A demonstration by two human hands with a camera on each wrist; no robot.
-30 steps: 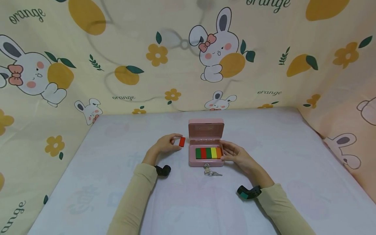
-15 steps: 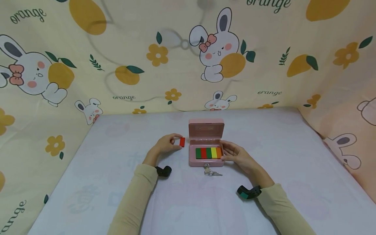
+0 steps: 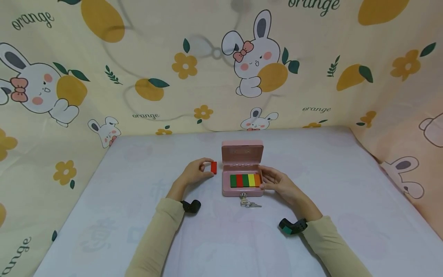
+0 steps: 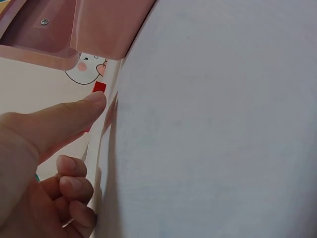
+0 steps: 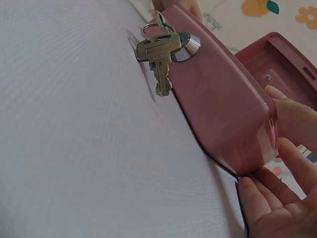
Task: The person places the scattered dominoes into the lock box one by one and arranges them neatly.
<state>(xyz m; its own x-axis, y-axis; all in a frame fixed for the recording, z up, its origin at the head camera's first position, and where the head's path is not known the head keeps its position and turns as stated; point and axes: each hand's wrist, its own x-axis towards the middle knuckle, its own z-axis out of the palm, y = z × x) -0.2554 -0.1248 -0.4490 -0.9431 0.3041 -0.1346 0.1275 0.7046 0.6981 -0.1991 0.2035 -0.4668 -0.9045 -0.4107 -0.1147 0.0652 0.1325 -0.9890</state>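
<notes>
A pink metal cash box (image 3: 225, 189) stands on the table with its lid (image 3: 242, 152) raised. In it, several green, red, yellow and orange blocks (image 3: 245, 180) lie side by side in a row. Just left of the box, my left hand (image 3: 196, 171) pinches a red block (image 3: 214, 167) between thumb and fingers. Most of that block is behind the thumb in the left wrist view, where the other fingers are curled. My right hand (image 3: 278, 182) grips the box's right side, its thumb up at the rim and its fingers along the outer wall.
Keys (image 5: 161, 59) on a ring hang from the lock (image 5: 188, 47) on the box's front. A white cloth covers the table (image 3: 214, 238). Behind it and along both sides rises a printed cloth (image 3: 207, 88) with rabbits and oranges.
The red block has turned slightly more upright in my left hand, and the left wrist has dropped a little. My right hand and the box stay as they were.
</notes>
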